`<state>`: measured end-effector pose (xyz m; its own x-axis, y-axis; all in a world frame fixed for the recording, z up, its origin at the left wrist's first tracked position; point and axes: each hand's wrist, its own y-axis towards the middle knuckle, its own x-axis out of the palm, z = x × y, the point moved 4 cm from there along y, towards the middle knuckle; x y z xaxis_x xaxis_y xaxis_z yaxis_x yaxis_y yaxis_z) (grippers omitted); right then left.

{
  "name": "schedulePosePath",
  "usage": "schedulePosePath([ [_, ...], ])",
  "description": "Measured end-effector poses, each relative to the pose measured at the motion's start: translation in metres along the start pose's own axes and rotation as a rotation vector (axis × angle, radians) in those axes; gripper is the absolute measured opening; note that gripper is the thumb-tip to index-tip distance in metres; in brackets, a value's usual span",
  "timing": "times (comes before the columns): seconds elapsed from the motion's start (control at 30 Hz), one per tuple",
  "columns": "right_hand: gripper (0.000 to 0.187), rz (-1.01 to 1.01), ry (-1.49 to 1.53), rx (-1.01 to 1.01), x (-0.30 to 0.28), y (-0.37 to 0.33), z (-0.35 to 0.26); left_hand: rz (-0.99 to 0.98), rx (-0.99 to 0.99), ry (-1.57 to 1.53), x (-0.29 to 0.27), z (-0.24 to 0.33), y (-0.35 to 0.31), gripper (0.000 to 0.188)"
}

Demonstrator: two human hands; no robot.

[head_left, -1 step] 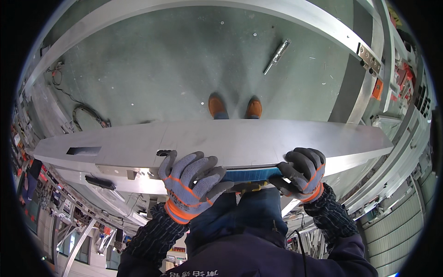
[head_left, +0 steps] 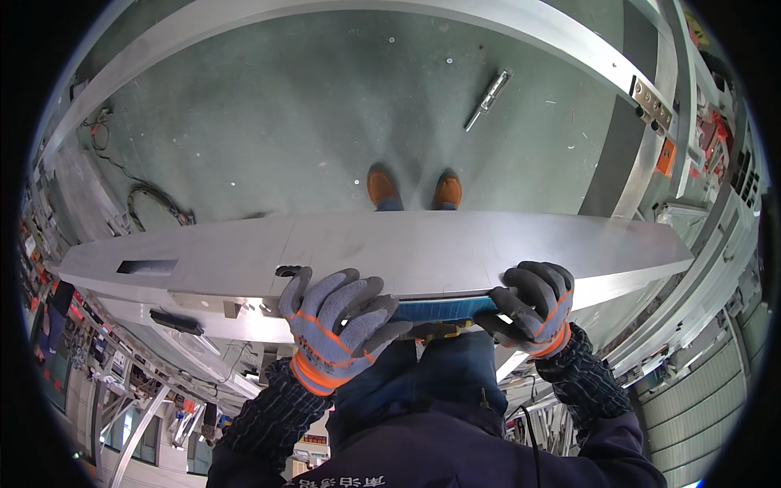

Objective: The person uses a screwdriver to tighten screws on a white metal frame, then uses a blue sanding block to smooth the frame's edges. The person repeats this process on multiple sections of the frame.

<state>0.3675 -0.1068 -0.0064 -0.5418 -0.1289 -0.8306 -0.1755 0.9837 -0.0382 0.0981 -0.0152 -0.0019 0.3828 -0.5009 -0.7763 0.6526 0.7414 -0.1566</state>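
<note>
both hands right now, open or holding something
Left hand: partly curled at near edge of silver panel; grip unclear.
Right hand: also partly curled there; grip unclear.

Gleams as smooth metal on the long beam [head_left: 407,248]; looks knitted and matt on the left glove [head_left: 327,315], rubbery on the right glove [head_left: 533,302], glossy on the blue strip [head_left: 443,308], smooth on the floor [head_left: 285,122].

The long panel [head_left: 390,252] was silver-grey. Both gloves [head_left: 320,337] were grey, banded with orange; the shoes [head_left: 447,192] were orange-brown, the floor [head_left: 285,114] dull green.
</note>
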Motion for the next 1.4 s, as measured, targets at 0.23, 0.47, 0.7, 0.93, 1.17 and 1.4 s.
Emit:
schedulePosePath([
  [0.23,0.047,0.027,0.012,0.007,0.002,-0.003,0.002,0.096,0.038,0.031,0.006,-0.002,-0.004,0.045],
  [0.47,0.053,0.037,0.075,0.069,0.004,-0.007,0.006,0.031,0.038,0.092,0.006,-0.002,-0.003,0.042],
  [0.7,0.053,0.026,0.074,0.082,0.005,-0.014,0.008,0.035,0.002,0.095,0.007,-0.003,-0.003,0.032],
  [0.93,0.052,0.005,0.050,0.069,0.003,-0.009,0.007,0.023,0.006,0.111,0.008,-0.007,-0.006,0.040],
  [1.17,0.050,-0.012,0.061,0.105,0.003,-0.010,0.006,0.011,0.011,0.038,0.003,-0.009,-0.005,0.044],
  [1.4,0.055,-0.025,0.037,0.085,0.003,-0.008,0.005,-0.036,0.085,0.028,0.000,-0.011,-0.003,0.052],
])
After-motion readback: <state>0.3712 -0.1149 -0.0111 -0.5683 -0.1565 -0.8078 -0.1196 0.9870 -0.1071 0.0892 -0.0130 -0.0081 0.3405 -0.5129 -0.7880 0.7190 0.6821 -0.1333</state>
